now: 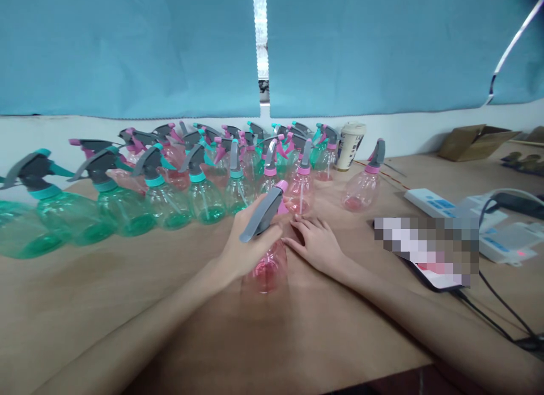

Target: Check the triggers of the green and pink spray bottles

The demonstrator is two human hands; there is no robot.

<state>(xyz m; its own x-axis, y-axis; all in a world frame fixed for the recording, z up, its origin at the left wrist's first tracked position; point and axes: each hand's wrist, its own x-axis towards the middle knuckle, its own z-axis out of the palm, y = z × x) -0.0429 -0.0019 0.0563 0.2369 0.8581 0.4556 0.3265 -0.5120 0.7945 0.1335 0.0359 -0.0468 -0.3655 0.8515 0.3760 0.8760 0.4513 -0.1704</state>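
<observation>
The left hand (pixel 250 242) grips a pink spray bottle (pixel 266 273) around its neck, the bottle tilted over the surface (pixel 85 287). The open right hand (pixel 317 245) rests just beside it. Behind that bottle stand many green and pink spray bottles (pixel 206 202), all with sprayers fitted.

A blue curtain (pixel 127 49) is hung across the back, parted by a narrow vertical gap; a white wall (pixel 408 128) is seen below it; a tan table (pixel 63 304) is spread across the view; a lidded paper cup (pixel 351 147) is stood upright near the table's back edge; an open cardboard box (pixel 476 143) is placed at the back right; a white power strip (pixel 429 205) is laid at the right, beside a white device (pixel 505 242); black cables (pixel 501 304) are trailed nearby; a flat item (pixel 427 250) is pixelated beyond recognition.
</observation>
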